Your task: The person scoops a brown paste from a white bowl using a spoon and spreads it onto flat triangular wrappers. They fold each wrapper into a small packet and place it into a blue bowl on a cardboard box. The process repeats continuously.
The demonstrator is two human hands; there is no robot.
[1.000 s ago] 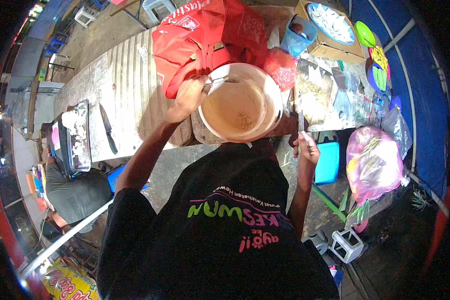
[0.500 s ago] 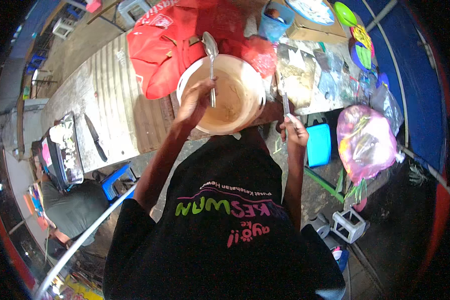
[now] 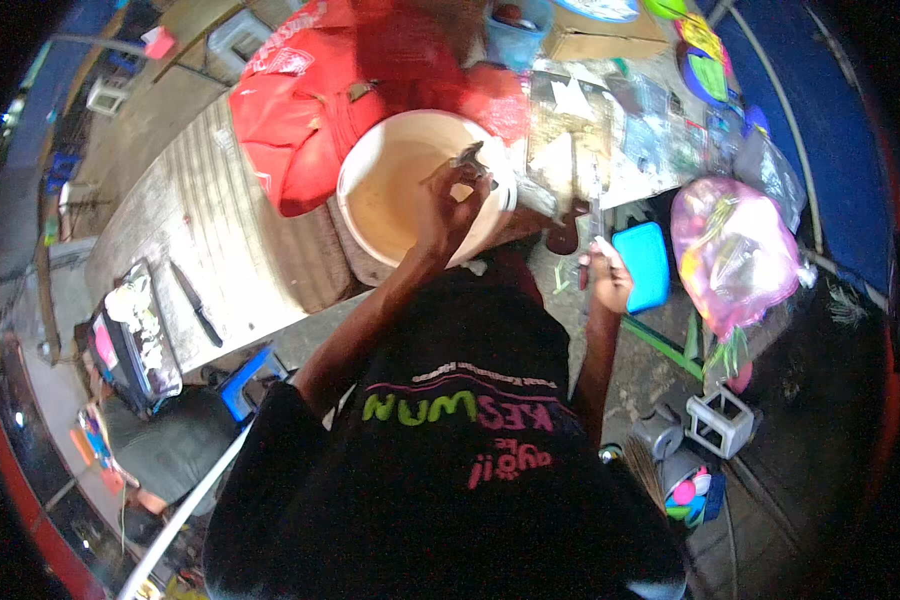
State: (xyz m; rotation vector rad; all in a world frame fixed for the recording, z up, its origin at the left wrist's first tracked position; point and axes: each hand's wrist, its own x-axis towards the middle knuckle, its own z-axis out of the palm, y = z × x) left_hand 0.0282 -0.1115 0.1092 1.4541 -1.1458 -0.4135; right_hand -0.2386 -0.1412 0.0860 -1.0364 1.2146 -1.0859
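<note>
My left hand (image 3: 450, 212) is over a round white tub (image 3: 348, 190) of cloudy, tan liquid. Its fingers are closed round a spoon (image 3: 470, 158), now seen foreshortened and dark against the tub's right inner wall. Right of the tub, past the table's front edge, my right hand (image 3: 610, 280) is closed on a slim utensil (image 3: 595, 215). That utensil looks like a narrow knife, but blur hides its exact shape. A red bag (image 3: 295, 120) lies against the tub's far left side.
On the table (image 3: 195, 200) a dark knife (image 3: 196, 302) lies at left, near a tray of pale pieces (image 3: 145, 310). At right hang a pink plastic bag (image 3: 735, 255) and a blue bin-like object (image 3: 642, 268). A person (image 3: 175, 440) bends at lower left.
My left hand has moved right across the tub, and the spoon has turned from upright to foreshortened. My right hand has shifted slightly right and down, still gripping the slim utensil. The view has shifted.
</note>
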